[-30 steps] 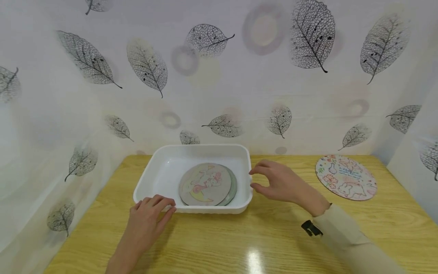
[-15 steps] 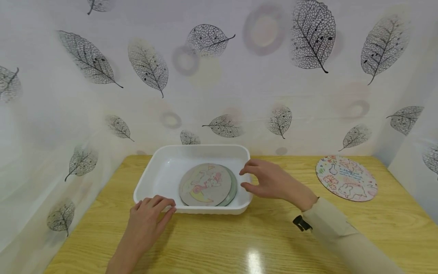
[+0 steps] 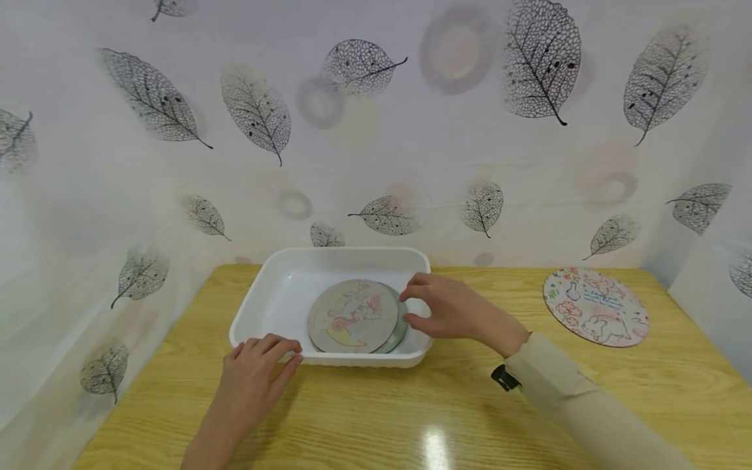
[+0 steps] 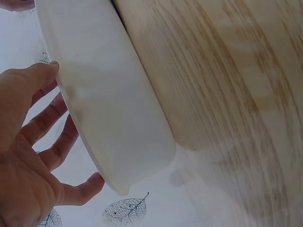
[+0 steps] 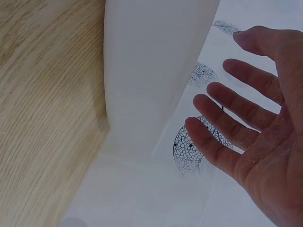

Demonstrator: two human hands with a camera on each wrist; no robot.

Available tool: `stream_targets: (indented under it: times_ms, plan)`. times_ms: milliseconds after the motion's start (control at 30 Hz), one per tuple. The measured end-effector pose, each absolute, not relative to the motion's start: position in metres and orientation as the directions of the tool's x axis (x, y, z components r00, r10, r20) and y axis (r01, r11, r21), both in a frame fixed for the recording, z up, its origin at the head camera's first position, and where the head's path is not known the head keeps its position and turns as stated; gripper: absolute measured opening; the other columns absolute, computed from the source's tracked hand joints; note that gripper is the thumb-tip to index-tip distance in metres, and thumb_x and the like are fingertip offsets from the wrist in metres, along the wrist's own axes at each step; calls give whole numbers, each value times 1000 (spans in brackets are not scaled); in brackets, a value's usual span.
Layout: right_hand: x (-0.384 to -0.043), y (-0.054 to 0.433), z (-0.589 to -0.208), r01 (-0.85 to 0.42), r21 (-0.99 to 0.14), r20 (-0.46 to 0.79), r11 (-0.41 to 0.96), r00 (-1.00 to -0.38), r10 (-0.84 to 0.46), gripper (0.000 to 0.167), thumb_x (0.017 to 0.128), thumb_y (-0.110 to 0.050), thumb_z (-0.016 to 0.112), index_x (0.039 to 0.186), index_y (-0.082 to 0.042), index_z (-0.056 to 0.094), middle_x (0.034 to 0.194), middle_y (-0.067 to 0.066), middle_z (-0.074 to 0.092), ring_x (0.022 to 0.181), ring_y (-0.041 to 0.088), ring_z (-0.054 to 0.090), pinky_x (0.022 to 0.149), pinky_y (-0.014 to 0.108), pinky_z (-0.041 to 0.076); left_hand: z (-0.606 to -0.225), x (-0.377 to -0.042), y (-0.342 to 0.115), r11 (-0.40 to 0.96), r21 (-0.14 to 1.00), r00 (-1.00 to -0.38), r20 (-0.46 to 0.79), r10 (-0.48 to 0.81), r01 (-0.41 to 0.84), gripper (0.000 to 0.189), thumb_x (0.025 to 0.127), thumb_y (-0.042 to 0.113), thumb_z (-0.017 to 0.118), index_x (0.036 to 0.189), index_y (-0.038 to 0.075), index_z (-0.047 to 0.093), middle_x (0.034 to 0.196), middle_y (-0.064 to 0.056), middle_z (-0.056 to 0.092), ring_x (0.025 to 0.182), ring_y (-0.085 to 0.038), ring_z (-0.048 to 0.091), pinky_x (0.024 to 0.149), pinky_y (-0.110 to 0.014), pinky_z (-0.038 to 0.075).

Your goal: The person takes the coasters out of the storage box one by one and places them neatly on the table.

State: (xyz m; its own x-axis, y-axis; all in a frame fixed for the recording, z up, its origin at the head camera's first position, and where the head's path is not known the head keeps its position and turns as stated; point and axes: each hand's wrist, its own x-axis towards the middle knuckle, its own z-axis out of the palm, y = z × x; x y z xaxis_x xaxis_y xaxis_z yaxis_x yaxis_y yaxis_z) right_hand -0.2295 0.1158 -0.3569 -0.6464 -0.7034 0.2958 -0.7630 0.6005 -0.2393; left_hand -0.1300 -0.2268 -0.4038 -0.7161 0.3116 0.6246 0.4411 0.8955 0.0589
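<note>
A white plastic basin [image 3: 270,307] stands on the wooden table. Inside it, a round mat with a pink cartoon print [image 3: 352,316] overlaps a pale green round mat [image 3: 401,326]. At the basin's front left corner my left hand [image 3: 252,372] holds the rim; in the left wrist view its thumb [image 4: 45,75] and fingertips lie along the edge. My right hand [image 3: 452,310] reaches over the right rim, thumb and fingers apart, tips close to the green mat's right edge. Whether they touch it, I cannot tell. The right wrist view shows its fingers [image 5: 222,127] spread, with nothing between them.
Another round mat, with a colourful rabbit and flower print [image 3: 596,307], lies flat on the table [image 3: 364,418] at the far right. Behind the table hangs a pale leaf-patterned curtain [image 3: 399,143], which also runs along both sides.
My right hand has moved left from the basin's right rim to above its inside, close by the green mat. The left hand has stayed at the front left corner.
</note>
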Motion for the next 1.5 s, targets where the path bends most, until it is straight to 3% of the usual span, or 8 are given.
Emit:
stream_targets:
  times_ms: [467, 800, 1000, 1333, 1500]
  plan:
    - [-238, 97, -363, -753, -292, 222, 589, -652, -725, 28, 94, -28, 72, 114, -10, 76, 113, 6, 72, 99, 25, 72, 85, 38, 59, -406, -130, -227, 899, 65, -729, 611, 308, 434, 23, 78, 23, 88, 95, 25, 73, 95, 11, 72, 82, -22, 68, 69, -60, 56]
    - [-245, 84, -367, -732, -420, 242, 536, -660, -712, 28, 95, -20, 68, 117, -3, 73, 117, 13, 74, 105, 30, 71, 89, 39, 58, -404, -129, -226, 901, 89, -745, 600, 292, 425, 20, 80, 23, 87, 96, 24, 73, 95, 11, 72, 84, -23, 68, 73, -62, 56]
    - [-249, 80, -370, -684, -484, 181, 545, -688, -703, 30, 97, -19, 65, 120, -1, 71, 119, 15, 73, 103, 31, 71, 88, 36, 58, -403, -129, -226, 896, 102, -748, 595, 293, 432, 20, 80, 22, 87, 95, 24, 74, 96, 11, 72, 84, -22, 68, 72, -62, 55]
    - [-253, 70, -371, -485, -581, 21, 654, -812, -583, 35, 99, -27, 64, 125, -4, 69, 125, 20, 71, 105, 29, 73, 91, 42, 59, -404, -129, -226, 896, 102, -749, 594, 293, 432, 20, 81, 22, 86, 96, 24, 73, 96, 10, 73, 85, -24, 69, 73, -62, 55]
    - [-256, 66, -370, -268, -715, -120, 646, -863, -491, 43, 102, -33, 62, 134, -5, 63, 137, 23, 64, 87, 30, 75, 74, 38, 63, -404, -130, -226, 897, 100, -748, 596, 293, 431, 20, 81, 22, 86, 96, 24, 73, 96, 10, 72, 85, -24, 68, 73, -63, 55]
